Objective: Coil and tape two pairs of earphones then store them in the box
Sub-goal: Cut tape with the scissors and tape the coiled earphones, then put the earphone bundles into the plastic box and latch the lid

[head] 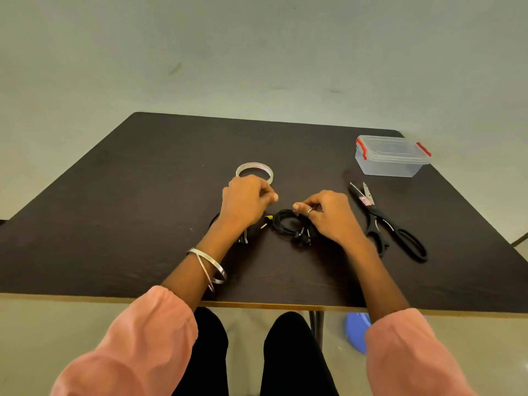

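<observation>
A black pair of earphones (pixel 287 225) lies coiled on the dark table (pixel 143 195), its buds at the near side. My right hand (pixel 328 214) pinches the coil's far right edge between thumb and forefinger. A second black pair (pixel 244 238) lies mostly hidden under my left wrist, with its jack (pixel 264 224) showing. My left hand (pixel 245 200) has its fingers curled over the near edge of the clear tape roll (pixel 254 168), thumb pressed to forefinger. The clear box (pixel 391 157) with red clips stands lidded at the far right.
Black-handled scissors (pixel 385 221) lie just right of my right hand, blades pointing away. The table's front edge (pixel 257 304) is close to my lap. A blue object (pixel 355 332) sits on the floor under the table at the right.
</observation>
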`<state>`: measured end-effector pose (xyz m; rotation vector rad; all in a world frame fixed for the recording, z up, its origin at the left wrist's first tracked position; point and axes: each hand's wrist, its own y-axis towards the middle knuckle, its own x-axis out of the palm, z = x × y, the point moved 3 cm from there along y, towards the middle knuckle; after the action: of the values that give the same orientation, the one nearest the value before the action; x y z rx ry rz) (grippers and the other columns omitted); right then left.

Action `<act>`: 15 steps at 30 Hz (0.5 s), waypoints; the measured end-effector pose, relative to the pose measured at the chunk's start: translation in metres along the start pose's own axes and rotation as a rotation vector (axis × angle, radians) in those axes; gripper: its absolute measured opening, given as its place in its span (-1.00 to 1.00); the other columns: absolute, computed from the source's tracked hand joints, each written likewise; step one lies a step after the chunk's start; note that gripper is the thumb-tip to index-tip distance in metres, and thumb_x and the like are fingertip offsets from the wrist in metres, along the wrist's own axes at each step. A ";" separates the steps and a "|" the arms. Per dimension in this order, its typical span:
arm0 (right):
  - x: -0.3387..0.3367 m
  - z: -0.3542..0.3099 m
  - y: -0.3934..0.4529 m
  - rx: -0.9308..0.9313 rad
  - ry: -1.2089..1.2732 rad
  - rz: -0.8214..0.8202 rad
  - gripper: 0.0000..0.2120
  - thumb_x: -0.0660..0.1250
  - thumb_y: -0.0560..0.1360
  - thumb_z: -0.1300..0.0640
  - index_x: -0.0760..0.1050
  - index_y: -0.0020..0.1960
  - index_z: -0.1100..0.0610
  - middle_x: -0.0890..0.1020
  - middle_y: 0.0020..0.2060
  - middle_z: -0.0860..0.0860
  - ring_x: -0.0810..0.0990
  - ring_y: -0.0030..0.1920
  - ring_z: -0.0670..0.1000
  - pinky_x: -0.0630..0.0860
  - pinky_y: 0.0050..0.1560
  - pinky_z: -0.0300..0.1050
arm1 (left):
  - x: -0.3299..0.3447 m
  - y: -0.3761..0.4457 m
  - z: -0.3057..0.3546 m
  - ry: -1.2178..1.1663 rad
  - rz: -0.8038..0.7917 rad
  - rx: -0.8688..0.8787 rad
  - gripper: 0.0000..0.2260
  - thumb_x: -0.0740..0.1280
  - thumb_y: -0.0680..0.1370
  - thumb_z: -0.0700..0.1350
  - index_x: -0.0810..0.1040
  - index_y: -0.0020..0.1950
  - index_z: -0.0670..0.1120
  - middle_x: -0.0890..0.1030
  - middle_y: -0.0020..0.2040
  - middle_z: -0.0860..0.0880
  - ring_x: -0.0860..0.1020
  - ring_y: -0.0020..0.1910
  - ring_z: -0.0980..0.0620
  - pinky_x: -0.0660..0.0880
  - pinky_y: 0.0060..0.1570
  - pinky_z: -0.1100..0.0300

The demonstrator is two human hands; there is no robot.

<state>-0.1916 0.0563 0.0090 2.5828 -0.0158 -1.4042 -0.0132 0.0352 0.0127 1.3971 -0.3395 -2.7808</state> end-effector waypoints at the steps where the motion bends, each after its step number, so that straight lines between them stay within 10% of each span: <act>1: -0.002 0.001 0.001 0.006 -0.006 0.041 -0.70 0.34 0.53 -0.04 0.66 -0.10 0.20 0.61 -0.31 0.09 0.49 -0.28 0.01 0.34 -0.26 -0.17 | -0.003 0.004 -0.004 0.004 0.038 0.004 -0.88 0.37 0.53 -0.04 0.68 0.01 0.04 0.67 -0.03 -0.03 0.53 0.10 -0.11 0.47 0.13 -0.05; 6: -0.017 0.013 0.013 0.094 -0.027 0.247 -0.75 0.35 0.54 0.05 0.62 -0.16 0.23 0.62 -0.30 0.12 0.57 -0.21 0.14 0.44 -0.13 -0.09 | -0.011 0.031 -0.019 0.428 -0.022 0.056 -0.69 0.29 0.59 -0.05 0.50 0.34 0.07 0.48 0.26 -0.09 0.31 0.33 -0.21 0.31 0.23 -0.11; 15: -0.037 0.050 -0.013 0.631 -0.468 0.237 -0.52 0.34 0.50 -0.10 0.40 0.28 0.17 0.44 0.29 0.23 0.30 0.36 0.31 0.10 0.34 0.36 | 0.005 0.055 0.005 0.400 -0.063 0.194 -0.84 0.37 0.52 0.02 0.67 0.07 0.11 0.63 0.04 -0.02 0.39 0.20 -0.11 0.28 0.12 0.01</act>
<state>-0.2545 0.0646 0.0106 2.4699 -0.9355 -2.1204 -0.0246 -0.0178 0.0227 1.9878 -0.5695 -2.4802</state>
